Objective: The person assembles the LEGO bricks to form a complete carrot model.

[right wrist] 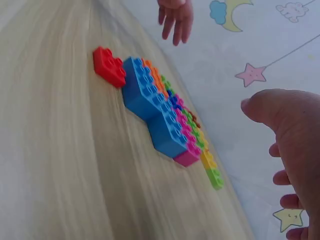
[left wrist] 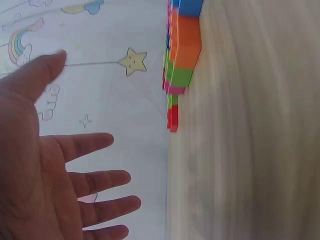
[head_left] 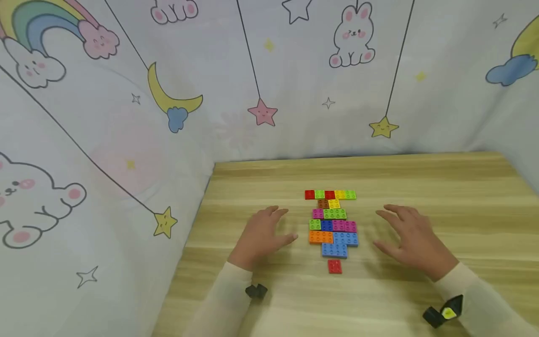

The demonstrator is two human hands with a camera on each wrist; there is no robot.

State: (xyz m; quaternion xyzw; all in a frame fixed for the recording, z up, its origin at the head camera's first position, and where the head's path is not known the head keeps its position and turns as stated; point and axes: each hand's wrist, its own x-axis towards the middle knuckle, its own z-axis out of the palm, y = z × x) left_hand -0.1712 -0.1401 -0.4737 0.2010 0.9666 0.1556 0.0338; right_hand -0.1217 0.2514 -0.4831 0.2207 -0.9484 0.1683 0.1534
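Note:
Toy building bricks lie studs up in several rows in the middle of the wooden table. Nearest me is a red brick (head_left: 334, 267), slightly apart from the light blue brick (head_left: 334, 250) behind it. Beyond these sit an orange brick (head_left: 321, 237), a second light blue brick (head_left: 345, 239), and rows of green, dark blue, pink, brown, yellow and red. My left hand (head_left: 264, 236) hovers left of the rows with fingers spread, touching none. On the right, my right hand (head_left: 410, 238) hovers likewise, fingers apart, holding nothing. The left wrist view shows the bare left palm (left wrist: 45, 180).
The wooden table (head_left: 442, 182) runs back to a white curtain (head_left: 303, 135) printed with stars, moons and rabbits. That cloth also hangs along the left side. A black wrist device (head_left: 256, 291) sits on the left sleeve, another black device (head_left: 442, 312) on the right.

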